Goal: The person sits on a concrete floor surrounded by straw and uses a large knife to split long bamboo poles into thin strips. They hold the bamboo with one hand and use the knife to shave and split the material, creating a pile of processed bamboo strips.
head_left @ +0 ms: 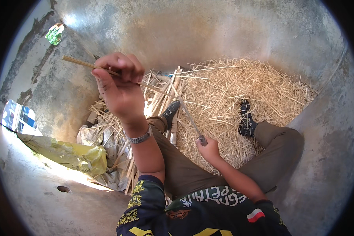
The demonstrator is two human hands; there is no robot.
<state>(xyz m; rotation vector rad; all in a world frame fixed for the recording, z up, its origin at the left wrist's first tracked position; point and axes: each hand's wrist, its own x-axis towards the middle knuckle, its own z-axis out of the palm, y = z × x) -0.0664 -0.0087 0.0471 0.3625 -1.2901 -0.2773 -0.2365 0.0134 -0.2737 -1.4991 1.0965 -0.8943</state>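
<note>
My left hand (pixel 122 84), raised at the upper left and wearing a metal watch (pixel 139 135), pinches a thin bamboo strip (pixel 79 61). The strip slants down to the right across my palm. Lower and to the right, my right hand (pixel 209 150) is closed around the handle of a knife (pixel 192 121). Its long narrow blade points up and left, and its tip comes near the strip's lower end; whether they touch I cannot tell.
Thin shavings (pixel 232 90) pile up between and beyond my outstretched legs. Longer bamboo strips (pixel 161 94) lie by my left foot. Yellowish plastic sheeting (pixel 78 157) lies at the left. A bare concrete wall (pixel 192 31) curves around, with a small opening (pixel 19 118) at the left.
</note>
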